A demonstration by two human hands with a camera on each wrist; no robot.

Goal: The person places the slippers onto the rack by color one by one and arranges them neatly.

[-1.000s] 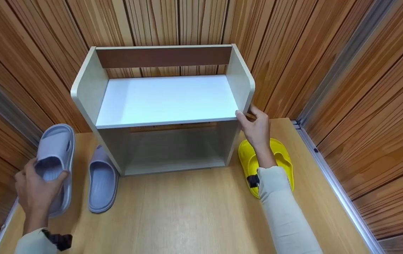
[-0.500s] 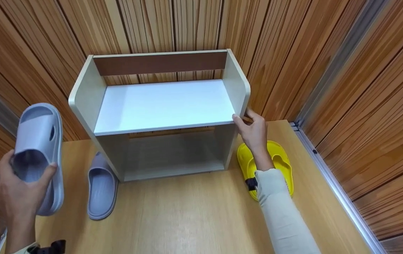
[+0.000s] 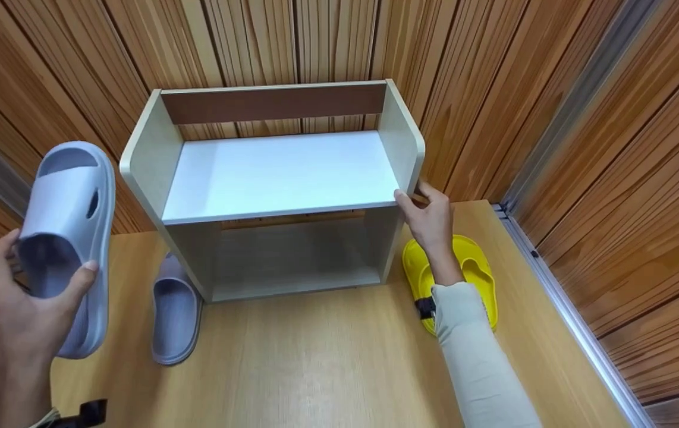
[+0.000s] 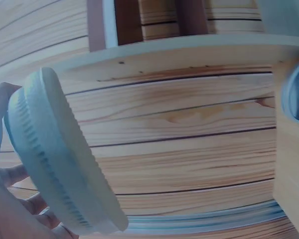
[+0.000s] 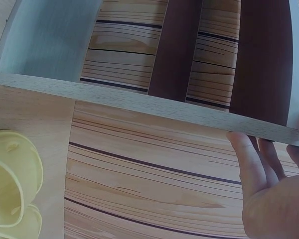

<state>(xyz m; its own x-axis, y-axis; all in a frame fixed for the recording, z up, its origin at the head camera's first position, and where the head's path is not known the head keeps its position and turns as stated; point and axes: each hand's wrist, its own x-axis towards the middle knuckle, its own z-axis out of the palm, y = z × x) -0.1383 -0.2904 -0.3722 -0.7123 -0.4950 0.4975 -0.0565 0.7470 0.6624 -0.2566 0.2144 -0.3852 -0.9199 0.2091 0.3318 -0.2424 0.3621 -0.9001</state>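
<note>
At the left of the head view my left hand (image 3: 25, 324) grips a grey-lavender slide slipper (image 3: 65, 199), fingers on its far side and thumb over its right edge. The slipper tilts toe-up above the floor; its ridged side shows in the left wrist view, the slipper (image 4: 65, 159) there in front of the wall. Its matching slipper (image 3: 178, 318) lies on the floor by the rack's left side. My right hand (image 3: 431, 223) holds the right side panel of a two-tier shoe rack (image 3: 402, 134), thumb at the upper shelf's front corner and fingers behind the panel.
A pair of yellow slippers (image 3: 481, 276) stands right of the rack, partly behind my right forearm. The rack has a white upper shelf (image 3: 283, 175) and a lower shelf (image 3: 292, 255). Wood-plank walls (image 3: 553, 89) enclose the floor (image 3: 316, 356), with a metal strip (image 3: 571, 315) at right.
My left hand has raised the slide slipper from beside its mate, up and to the left. My right hand keeps its hold on the rack.
</note>
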